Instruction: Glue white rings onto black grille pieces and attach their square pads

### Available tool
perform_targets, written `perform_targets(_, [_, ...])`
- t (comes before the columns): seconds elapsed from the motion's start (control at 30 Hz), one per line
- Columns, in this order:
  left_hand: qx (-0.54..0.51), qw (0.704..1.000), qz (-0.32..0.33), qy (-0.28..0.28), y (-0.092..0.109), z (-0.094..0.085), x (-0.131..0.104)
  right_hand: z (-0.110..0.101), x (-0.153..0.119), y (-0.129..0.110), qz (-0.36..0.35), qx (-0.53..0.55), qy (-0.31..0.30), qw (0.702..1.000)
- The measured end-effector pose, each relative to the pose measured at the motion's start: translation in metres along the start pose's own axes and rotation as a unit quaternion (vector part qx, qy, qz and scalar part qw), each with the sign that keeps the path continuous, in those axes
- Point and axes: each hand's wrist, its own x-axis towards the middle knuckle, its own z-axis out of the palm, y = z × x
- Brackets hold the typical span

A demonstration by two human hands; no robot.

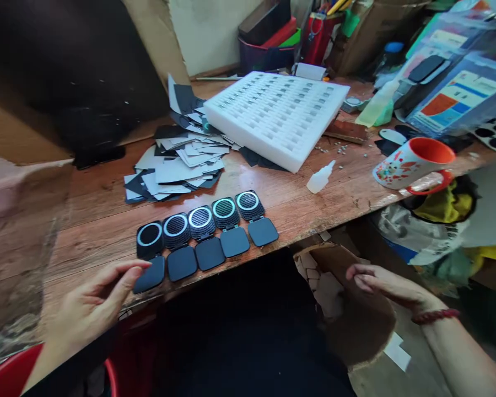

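Note:
Several black hinged cases lie open in a row along the table's front edge. Each has a ribbed stack with a pale ring on top, such as the leftmost ringed stack, and a flat square black lid on the near side. My left hand is over the leftmost lid, thumb and forefinger pinched together; anything between them is too small to make out. Off to the right, my right hand hangs beyond the table edge above an open cardboard box with paper scraps inside. Its fingers are curled, hiding whatever they may hold.
Behind the row lie a heap of paper and black cards and a white foam tray with rows of slots. A small glue bottle and an orange-handled mug stand right of it. Plastic bins crowd the back right.

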Motion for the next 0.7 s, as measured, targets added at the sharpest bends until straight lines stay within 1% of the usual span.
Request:
perform_targets(0.03, [0.002,0.999,-0.009,-0.037,0.011,0.005,-0.003,0.003,0.003,-0.015,0.005,0.021,-0.055,0.998])
perform_targets(0.07, [-0.017,0.996,-0.003,-0.090,0.023,0.011,-0.006,0.011,0.006,-0.032,-0.003,0.050,-0.091,0.995])
perform_targets(0.1, [-0.050,0.989,0.008,-0.137,0.033,0.018,-0.009,0.023,0.009,-0.049,-0.019,0.080,-0.106,0.991])
perform_targets(0.13, [-0.089,0.977,0.018,-0.193,0.042,0.027,-0.011,0.040,0.012,-0.067,-0.045,0.108,-0.113,0.987])
perform_targets(0.17, [-0.123,0.959,0.020,-0.255,0.049,0.035,-0.014,0.060,0.014,-0.086,-0.075,0.129,-0.125,0.981])
perform_targets(0.23, [-0.199,0.917,0.020,-0.345,0.058,0.050,-0.018,0.110,0.017,-0.124,-0.143,0.131,-0.197,0.961])
perform_targets(0.27, [-0.241,0.892,0.020,-0.381,0.060,0.056,-0.020,0.135,0.017,-0.142,-0.180,0.131,-0.218,0.950])
perform_targets(0.3, [-0.279,0.870,0.014,-0.407,0.060,0.060,-0.022,0.160,0.017,-0.158,-0.207,0.117,-0.244,0.940])
perform_targets(0.33, [-0.317,0.852,0.001,-0.416,0.058,0.062,-0.022,0.182,0.017,-0.172,-0.226,0.085,-0.282,0.929])
perform_targets(0.37, [-0.356,0.839,-0.022,-0.410,0.055,0.062,-0.022,0.201,0.017,-0.184,-0.254,0.049,-0.303,0.917])
perform_targets(0.4, [-0.394,0.831,-0.053,-0.389,0.049,0.060,-0.021,0.217,0.017,-0.193,-0.282,0.005,-0.320,0.904])
perform_targets(0.43, [-0.428,0.827,-0.085,-0.355,0.042,0.057,-0.019,0.229,0.018,-0.200,-0.312,-0.043,-0.324,0.892])
perform_targets(0.5, [-0.471,0.830,-0.133,-0.268,0.024,0.047,-0.015,0.244,0.021,-0.208,-0.369,-0.129,-0.291,0.873])
perform_targets(0.53, [-0.475,0.841,-0.138,-0.219,0.014,0.041,-0.012,0.249,0.024,-0.209,-0.386,-0.163,-0.261,0.870])
perform_targets(0.6, [-0.455,0.875,-0.116,-0.119,-0.005,0.032,-0.008,0.258,0.029,-0.206,-0.384,-0.198,-0.204,0.879])
perform_targets(0.67, [-0.431,0.898,-0.078,-0.034,-0.017,0.026,-0.007,0.270,0.033,-0.200,-0.329,-0.186,-0.193,0.905])
perform_targets(0.7, [-0.423,0.904,-0.059,-0.005,-0.021,0.024,-0.007,0.277,0.034,-0.196,-0.292,-0.165,-0.201,0.920])
